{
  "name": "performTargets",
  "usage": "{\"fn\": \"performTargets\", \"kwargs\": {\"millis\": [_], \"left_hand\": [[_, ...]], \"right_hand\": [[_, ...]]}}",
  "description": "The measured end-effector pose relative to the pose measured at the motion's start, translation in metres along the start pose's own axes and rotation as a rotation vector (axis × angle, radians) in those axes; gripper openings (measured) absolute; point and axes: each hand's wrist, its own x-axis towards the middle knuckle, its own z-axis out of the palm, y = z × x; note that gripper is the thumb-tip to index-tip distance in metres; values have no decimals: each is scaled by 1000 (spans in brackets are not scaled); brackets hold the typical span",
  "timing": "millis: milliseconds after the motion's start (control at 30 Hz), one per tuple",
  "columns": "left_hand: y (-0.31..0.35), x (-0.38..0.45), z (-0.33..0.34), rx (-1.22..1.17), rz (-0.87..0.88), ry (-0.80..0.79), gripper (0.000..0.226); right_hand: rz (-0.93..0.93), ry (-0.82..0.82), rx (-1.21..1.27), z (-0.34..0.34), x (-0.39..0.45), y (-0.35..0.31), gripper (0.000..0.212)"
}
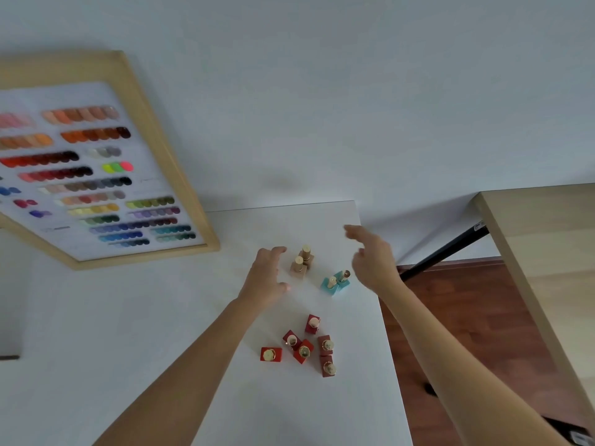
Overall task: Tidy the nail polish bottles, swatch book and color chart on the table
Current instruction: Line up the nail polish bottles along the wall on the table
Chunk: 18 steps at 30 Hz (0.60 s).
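Observation:
Two beige nail polish bottles [301, 263] with gold caps stand together near the far right of the white table [161, 333]. Two teal bottles [335, 282] stand just right of them. Several red bottles [304, 347] cluster closer to me. My left hand [265, 278] hovers open just left of the beige pair, holding nothing. My right hand [370, 259] hovers open to the right of the teal pair, fingers spread. A wood-framed color chart [96, 169] with rows of swatches leans at the far left of the table against the wall.
The table's right edge [383, 317] runs close beside the bottles, with wooden floor [467, 317] below. A light wood table [547, 246] with a black leg stands to the right. A dark object [9, 357] shows at the left edge.

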Motion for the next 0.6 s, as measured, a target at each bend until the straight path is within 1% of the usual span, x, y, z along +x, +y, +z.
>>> {"fn": "performTargets", "kwargs": {"millis": [33,67,133,200,267,333,467,533,600], "left_hand": [[-2,2,1,4,-7,-13,74],[-4,4,2,12,-7,-18,73],[-3,8,4,20,2,-29,71],[2,14,7,17,28,-39,66],[7,17,9,25,54,-17,60],[11,19,11,33,67,11,55],[12,21,19,3,52,51,52],[14,24,22,-5,60,68,52],[17,28,27,-23,72,88,50]], "right_hand": [[55,61,44,0,-11,12,71],[103,76,50,3,-23,22,71],[194,2,1,20,-46,40,77],[264,-72,3,42,-61,48,93],[253,-38,20,62,-64,47,103],[226,34,40,75,-59,43,97],[181,145,80,83,-45,42,60],[152,150,68,80,-37,43,54],[129,139,81,74,-26,44,54]]}}
